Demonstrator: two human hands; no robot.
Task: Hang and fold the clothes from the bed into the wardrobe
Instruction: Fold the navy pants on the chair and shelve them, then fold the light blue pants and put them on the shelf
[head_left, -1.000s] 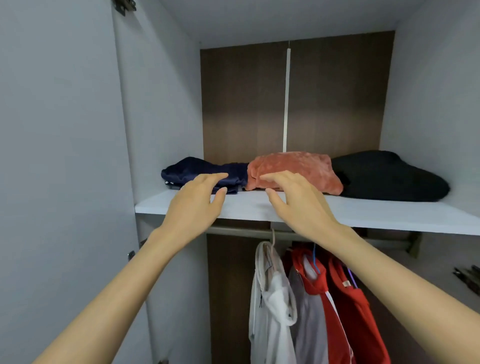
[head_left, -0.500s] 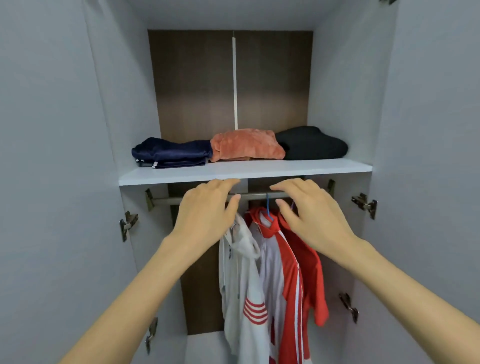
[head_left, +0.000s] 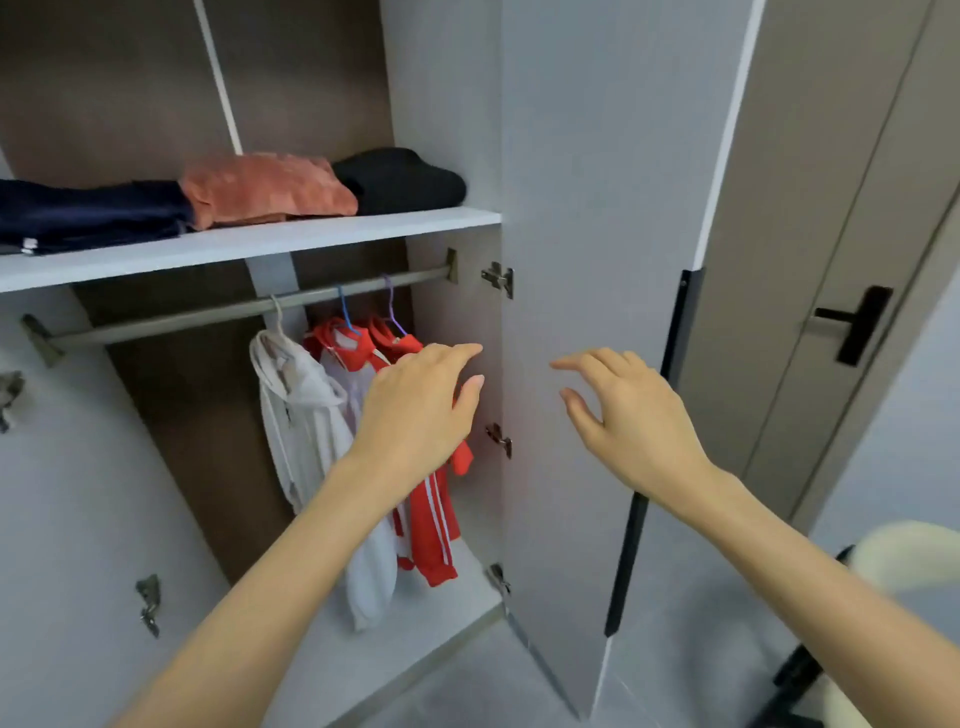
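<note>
The open wardrobe has a white shelf (head_left: 291, 240) carrying three folded garments: a navy one (head_left: 88, 213), an orange one (head_left: 265, 189) and a black one (head_left: 405, 179). Below it, a metal rail (head_left: 197, 317) holds a white hoodie (head_left: 301, 410) and red-and-white jackets (head_left: 431, 519) on hangers. My left hand (head_left: 415, 410) hovers in front of the hanging jackets, fingers relaxed, holding nothing. My right hand (head_left: 628, 415) is raised in front of the open right door (head_left: 597, 208), fingers spread and empty.
The right wardrobe door stands open with hinges (head_left: 498, 278) along its inner edge. Behind it is a room door with a black handle (head_left: 857, 325). A pale chair back (head_left: 904, 561) shows at the lower right. The wardrobe floor (head_left: 374, 654) lies below the clothes.
Both hands have drawn back from the shelf and dropped lower. My view has swung right and down, bringing the right door and the room door into sight.
</note>
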